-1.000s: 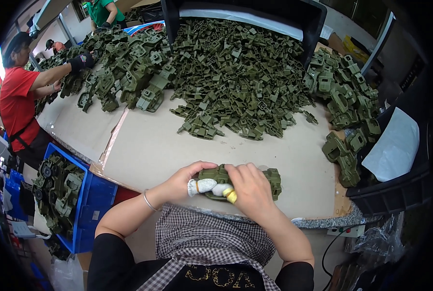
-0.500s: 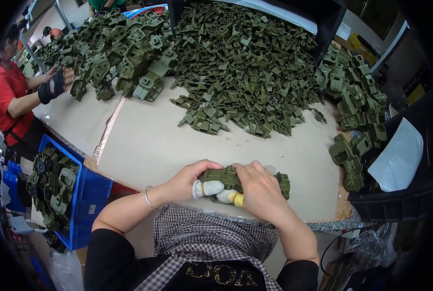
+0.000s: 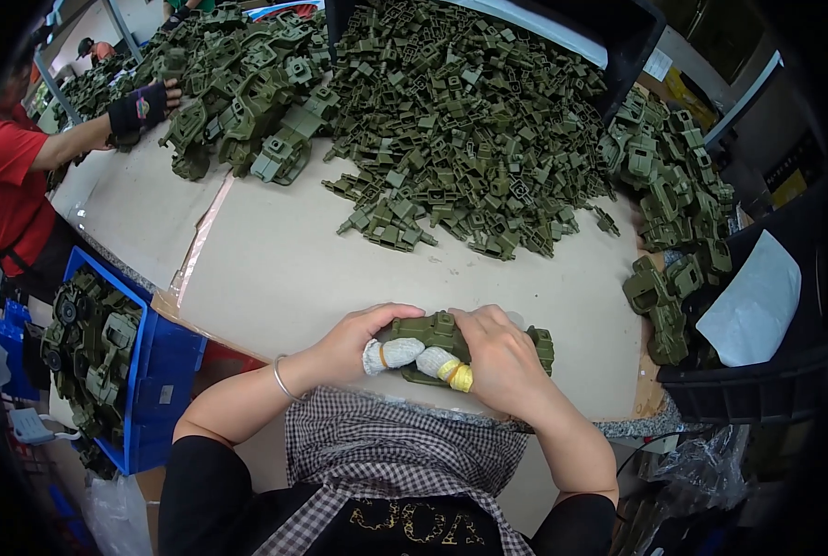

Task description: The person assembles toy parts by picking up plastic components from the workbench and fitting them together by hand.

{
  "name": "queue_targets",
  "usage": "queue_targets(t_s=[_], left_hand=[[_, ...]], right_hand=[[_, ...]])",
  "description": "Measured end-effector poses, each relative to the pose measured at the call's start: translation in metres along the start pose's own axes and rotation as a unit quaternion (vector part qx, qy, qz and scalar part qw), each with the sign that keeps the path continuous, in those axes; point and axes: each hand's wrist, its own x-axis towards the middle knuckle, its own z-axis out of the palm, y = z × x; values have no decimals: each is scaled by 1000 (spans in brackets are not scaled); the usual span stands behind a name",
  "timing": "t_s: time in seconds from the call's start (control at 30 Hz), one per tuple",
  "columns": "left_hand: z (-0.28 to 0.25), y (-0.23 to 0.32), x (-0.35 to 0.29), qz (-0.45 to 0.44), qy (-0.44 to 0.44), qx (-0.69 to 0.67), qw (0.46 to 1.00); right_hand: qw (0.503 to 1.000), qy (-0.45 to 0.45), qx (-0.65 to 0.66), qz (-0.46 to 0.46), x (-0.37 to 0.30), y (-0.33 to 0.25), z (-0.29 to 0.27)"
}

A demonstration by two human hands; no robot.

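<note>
Your left hand point(image 3: 360, 339) and right hand point(image 3: 499, 360) pinch the green vehicle body point(image 3: 425, 328) between them, thumbs in white covers point(image 3: 397, 354) along its near side. You seem to be at a pressing step; the next move likely calls for even thumb force. Beyond your hands sits a heap of small green parts point(image 3: 474, 139).

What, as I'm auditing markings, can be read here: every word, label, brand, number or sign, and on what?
Gold shirt lettering: large, but I don't copy wording.
White label on blue bin: too small to read.
Patch on co-worker's dark glove: too small to read.
White sheet, upper right: any print too small to read.
</note>
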Motion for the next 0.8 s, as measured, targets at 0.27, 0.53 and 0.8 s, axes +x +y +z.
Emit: queue_targets(t_s=[0.27,0.53,0.8], left_hand=[[0,-2,1,-5,-3,-67,998],[-2,4,3,-33,-44,-25,998],[-1,10,11,-17,-41,33,998]], right_hand=[[999,-40,-16,-27,8,-3,-7],[996,-86,-2,14,8,-2,-5],[996,-85,4,7,9,3,-6]])
